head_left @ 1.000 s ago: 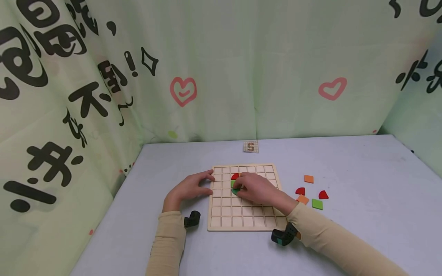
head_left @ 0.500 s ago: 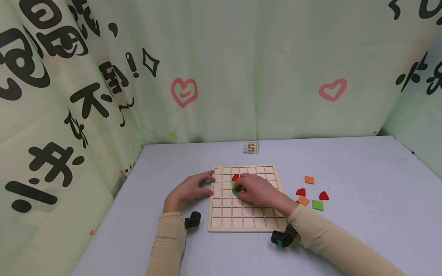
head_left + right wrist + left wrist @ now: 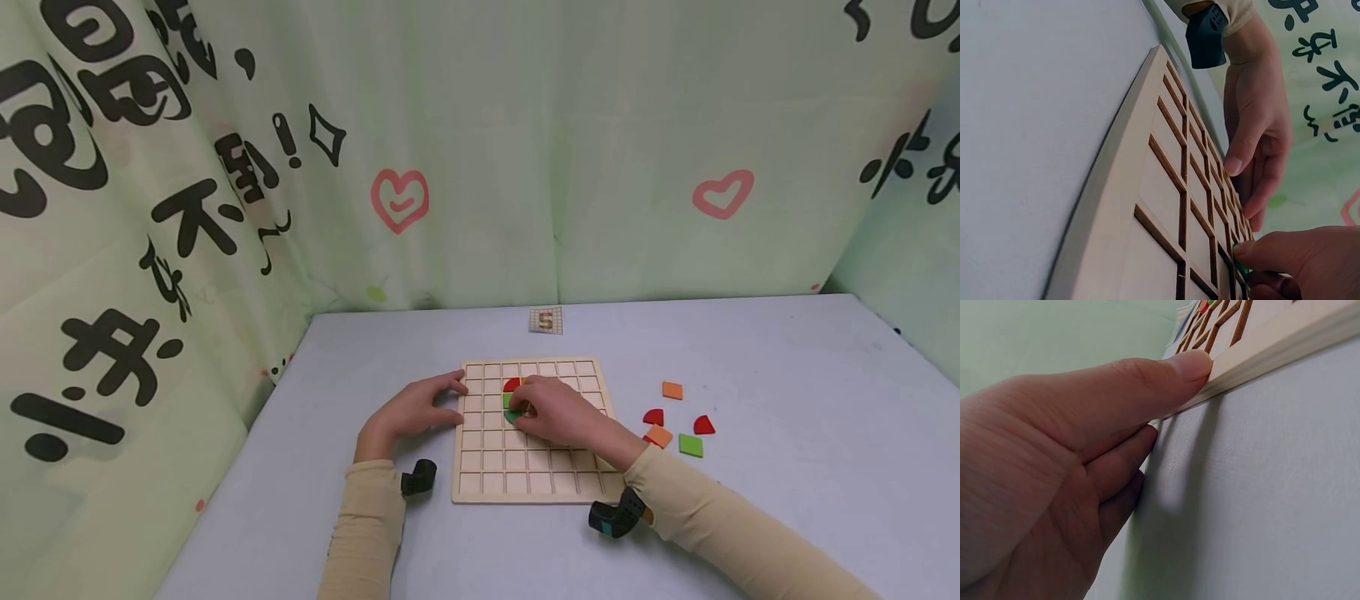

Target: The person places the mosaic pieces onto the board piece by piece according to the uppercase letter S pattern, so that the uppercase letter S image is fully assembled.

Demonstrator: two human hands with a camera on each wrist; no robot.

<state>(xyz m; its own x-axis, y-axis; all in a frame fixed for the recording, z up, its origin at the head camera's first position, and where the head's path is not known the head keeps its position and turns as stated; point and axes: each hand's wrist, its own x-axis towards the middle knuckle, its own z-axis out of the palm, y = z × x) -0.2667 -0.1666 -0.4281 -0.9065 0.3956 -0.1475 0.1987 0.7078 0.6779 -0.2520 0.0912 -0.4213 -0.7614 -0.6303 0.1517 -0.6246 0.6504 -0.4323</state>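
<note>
A wooden grid board point(image 3: 491, 482) lies on the table in the head view. My left hand point(image 3: 411, 411) rests at its left edge, thumb and fingers spread and touching the rim; the left wrist view shows the thumb point(image 3: 1191, 365) against the wooden edge. Over the board's middle, my right hand point(image 3: 558, 410) has its fingers curled and pinches a dark green piece with a rounded side point(image 3: 512, 417) at a grid cell. Above that sit a light green piece point(image 3: 507, 401) and a red rounded piece point(image 3: 512, 384). My right fingers partly hide these pieces and an orange one.
Right of the board lie loose pieces: an orange square point(image 3: 672, 390), a light green square point(image 3: 691, 445), red rounded pieces point(image 3: 703, 426) and another orange square point(image 3: 658, 436) overlapping a red one. A small printed grid card point(image 3: 546, 320) lies behind the board. A curtain point(image 3: 480, 150) hangs behind the table.
</note>
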